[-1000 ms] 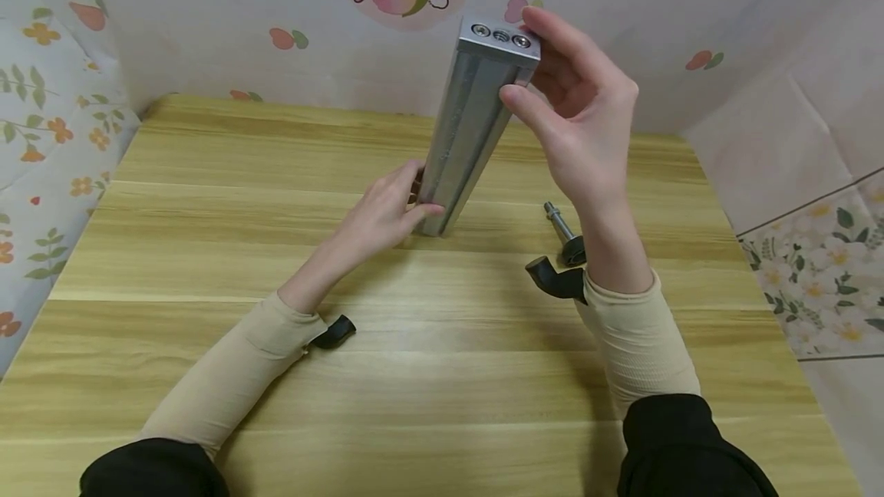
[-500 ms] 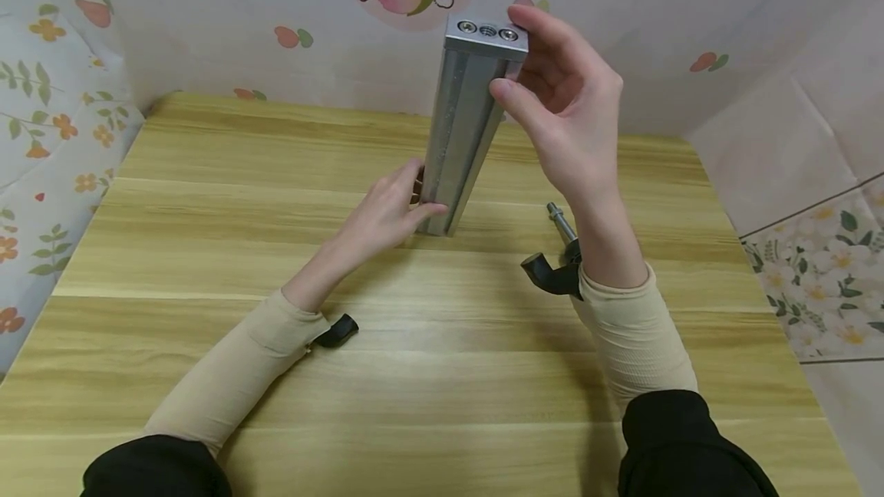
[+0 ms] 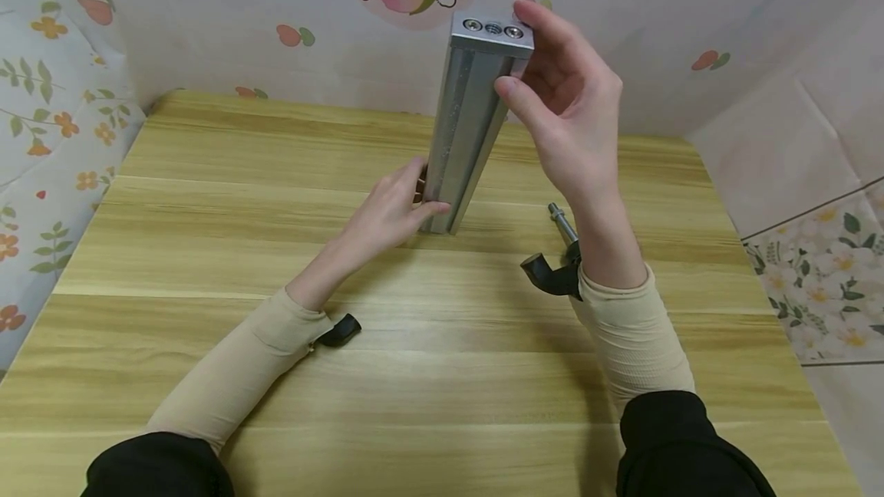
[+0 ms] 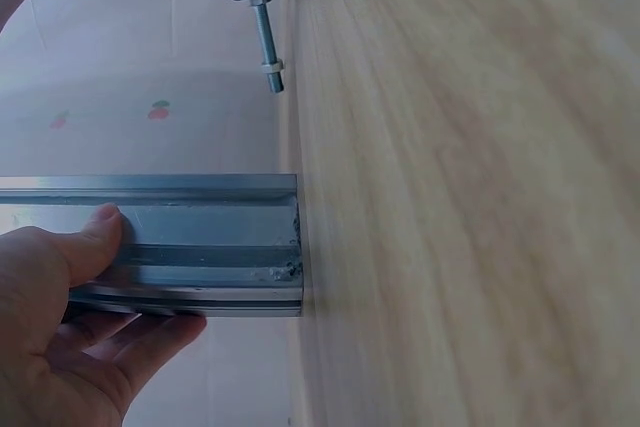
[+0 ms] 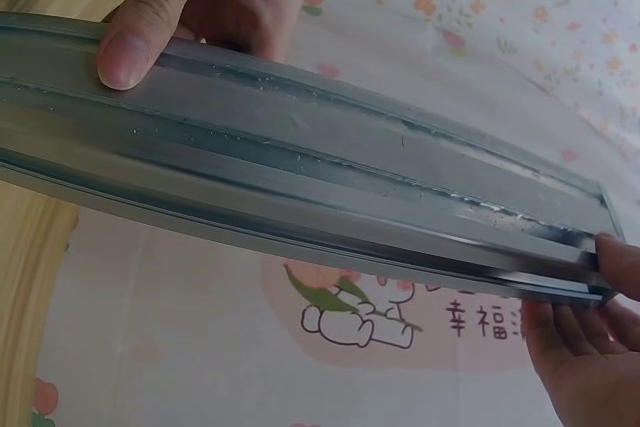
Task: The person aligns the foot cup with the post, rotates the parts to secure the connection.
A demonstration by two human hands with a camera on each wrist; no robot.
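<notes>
As the head camera looks down: a metal bar (image 3: 466, 121) stands upright on the wooden surface (image 3: 387, 390); the left hand (image 3: 387, 213) grips it low, thumb across the near face; the right hand (image 3: 576, 106) pinches its upper right edge between thumb and fingers; a bolt (image 3: 562, 221) with a black base lies to the right, partly hidden.
Left wrist view: the metal bar's lower end meets the surface; left thumb on one face, fingers curled against the adjoining side; the bolt lies well apart.
Right wrist view: the metal bar shows long grooves, both hands holding it near opposite ends.
</notes>
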